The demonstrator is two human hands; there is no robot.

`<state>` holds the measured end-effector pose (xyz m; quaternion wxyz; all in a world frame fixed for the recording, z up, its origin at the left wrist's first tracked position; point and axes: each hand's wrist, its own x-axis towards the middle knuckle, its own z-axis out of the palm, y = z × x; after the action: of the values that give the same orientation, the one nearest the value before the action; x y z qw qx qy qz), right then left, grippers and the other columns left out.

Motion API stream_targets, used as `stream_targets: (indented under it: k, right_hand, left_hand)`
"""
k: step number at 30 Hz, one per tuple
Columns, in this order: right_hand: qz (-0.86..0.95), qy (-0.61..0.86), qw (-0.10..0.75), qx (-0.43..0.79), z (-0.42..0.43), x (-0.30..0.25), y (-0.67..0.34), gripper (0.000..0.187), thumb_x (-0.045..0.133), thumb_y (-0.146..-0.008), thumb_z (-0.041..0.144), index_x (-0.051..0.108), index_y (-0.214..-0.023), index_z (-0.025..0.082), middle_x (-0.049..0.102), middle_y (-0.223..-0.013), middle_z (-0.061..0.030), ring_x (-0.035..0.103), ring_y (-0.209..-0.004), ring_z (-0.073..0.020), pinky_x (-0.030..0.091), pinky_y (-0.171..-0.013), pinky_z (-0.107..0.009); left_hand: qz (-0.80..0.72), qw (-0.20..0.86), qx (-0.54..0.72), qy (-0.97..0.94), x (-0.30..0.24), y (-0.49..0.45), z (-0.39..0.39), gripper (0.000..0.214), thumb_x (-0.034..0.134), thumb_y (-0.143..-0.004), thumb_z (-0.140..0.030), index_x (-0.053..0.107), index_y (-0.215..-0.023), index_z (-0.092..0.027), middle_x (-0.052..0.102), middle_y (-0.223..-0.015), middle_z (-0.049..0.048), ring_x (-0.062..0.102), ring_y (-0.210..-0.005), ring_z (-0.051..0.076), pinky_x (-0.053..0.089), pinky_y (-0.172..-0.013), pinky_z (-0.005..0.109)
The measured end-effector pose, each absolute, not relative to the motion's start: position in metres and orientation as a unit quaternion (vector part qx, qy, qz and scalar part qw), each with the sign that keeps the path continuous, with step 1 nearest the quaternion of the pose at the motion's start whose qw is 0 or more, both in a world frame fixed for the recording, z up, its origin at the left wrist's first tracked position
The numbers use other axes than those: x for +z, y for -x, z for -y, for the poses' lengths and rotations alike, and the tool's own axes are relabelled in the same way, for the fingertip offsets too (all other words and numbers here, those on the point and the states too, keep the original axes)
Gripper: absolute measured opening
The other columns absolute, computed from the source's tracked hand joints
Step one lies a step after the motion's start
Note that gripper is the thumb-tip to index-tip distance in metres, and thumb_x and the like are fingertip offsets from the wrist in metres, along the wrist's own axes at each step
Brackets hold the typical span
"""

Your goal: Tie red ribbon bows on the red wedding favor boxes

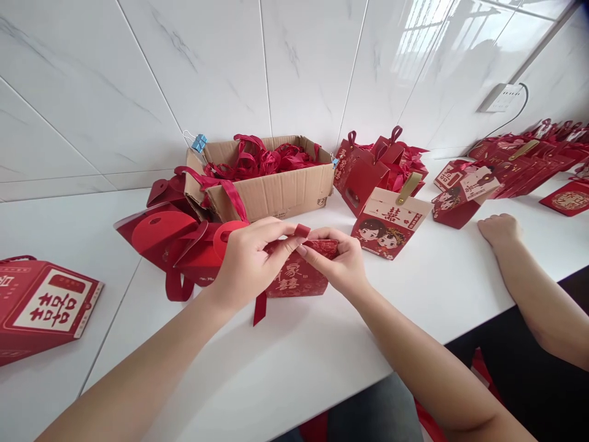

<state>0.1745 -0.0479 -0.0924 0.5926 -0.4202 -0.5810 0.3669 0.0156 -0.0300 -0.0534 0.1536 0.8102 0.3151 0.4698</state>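
A red gift box (301,279) with pale Chinese characters stands on the white table in front of me. My left hand (255,258) is closed, pinching a dark red ribbon (302,231) above the top of the box. One tail of that ribbon hangs down by the box's left side. My right hand (338,258) is closed on the box's upper right edge, its thumb in front and meeting the left fingertips. The hands hide most of the box's top, so I cannot see how the ribbon runs there.
Behind my hands stands a cardboard box (285,193) full of red ribbons (271,156). Red boxes (161,236) crowd its left; a cartoon-couple box (386,224) stands to the right. Another box (50,307) lies far left. A co-worker's hand (500,230) rests at right.
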Motion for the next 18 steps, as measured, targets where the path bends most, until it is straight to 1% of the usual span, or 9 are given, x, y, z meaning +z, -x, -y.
stream_targets:
  k: [4,7,10,14,18]
  right_hand:
    - [0.607,0.413,0.608,0.302,0.0483,-0.0932,-0.1738,0.009,0.072,-0.073,0.027,0.065,-0.074,0.021,0.068,-0.072,0.0001,0.061,-0.065,-0.0141,0.049,-0.062,-0.027]
    - [0.618,0.41,0.619,0.259,0.0484,-0.0937,-0.1718,0.006,0.07,-0.073,0.022,0.064,-0.074,0.021,0.067,-0.071,0.0003,0.062,-0.068,-0.0152,0.049,-0.065,-0.028]
    - [0.617,0.412,0.625,0.242,0.0485,-0.0943,-0.1688,0.006,0.069,-0.073,0.021,0.063,-0.074,0.022,0.066,-0.071,0.0007,0.062,-0.068,-0.0154,0.05,-0.064,-0.029]
    - [0.597,0.429,0.636,0.235,0.0476,-0.0958,-0.1662,0.009,0.069,-0.073,0.023,0.061,-0.073,0.021,0.065,-0.071,0.0012,0.06,-0.066,-0.014,0.049,-0.062,-0.027]
    - [0.586,0.445,0.618,0.278,0.0419,-0.0976,-0.1728,0.016,0.071,-0.072,0.029,0.058,-0.077,0.021,0.065,-0.075,0.001,0.061,-0.067,-0.0142,0.05,-0.062,-0.027]
  left_hand:
    - [-0.333,0.186,0.462,-0.8,-0.053,-0.0159,0.0314,0.01,0.061,-0.086,-0.019,0.071,-0.091,-0.017,0.069,-0.078,-0.0002,0.064,-0.072,0.01,0.051,-0.064,0.018]
    - [-0.335,0.171,0.449,-0.81,-0.0515,-0.0147,0.0315,0.011,0.06,-0.087,-0.018,0.07,-0.092,-0.018,0.07,-0.081,-0.0001,0.065,-0.074,0.01,0.051,-0.066,0.018]
    - [-0.349,0.173,0.432,-0.814,-0.0487,-0.0134,0.0315,0.011,0.06,-0.087,-0.019,0.07,-0.091,-0.019,0.071,-0.084,-0.0004,0.066,-0.077,0.011,0.052,-0.069,0.018]
    - [-0.382,0.211,0.421,-0.796,-0.0467,-0.0142,0.0325,0.011,0.062,-0.086,-0.026,0.069,-0.093,-0.021,0.072,-0.087,-0.0011,0.067,-0.079,0.012,0.053,-0.07,0.019]
    - [-0.377,0.194,0.437,-0.793,-0.0525,-0.0185,0.0326,0.013,0.064,-0.084,-0.024,0.067,-0.095,-0.02,0.071,-0.091,0.0005,0.066,-0.084,0.014,0.054,-0.075,0.023]
